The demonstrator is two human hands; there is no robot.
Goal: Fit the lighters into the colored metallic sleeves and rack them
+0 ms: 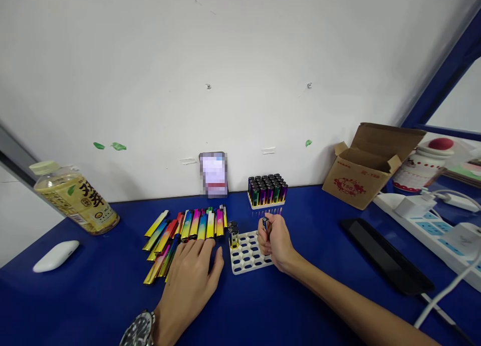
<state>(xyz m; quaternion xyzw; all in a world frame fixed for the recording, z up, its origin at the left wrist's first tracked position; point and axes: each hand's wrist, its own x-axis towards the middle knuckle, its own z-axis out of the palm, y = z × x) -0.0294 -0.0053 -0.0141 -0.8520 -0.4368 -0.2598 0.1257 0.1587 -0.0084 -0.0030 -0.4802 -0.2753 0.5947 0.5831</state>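
My left hand lies palm down with fingers stretched out, its fingertips on the near edge of a pile of shiny lighter-shaped pieces in gold, red, blue, yellow and pink. My right hand is closed round a slim lighter, its dark end pointing up; the fist hides the rest. It is over the right side of a white tray with rows of oval holes. A few dark-topped lighters stand upright at that tray's far left corner.
Behind, a second tray is packed with upright metallic lighters. A phone leans on the wall. To the left are a drink bottle and white case; to the right, a cardboard box, black device and power strip.
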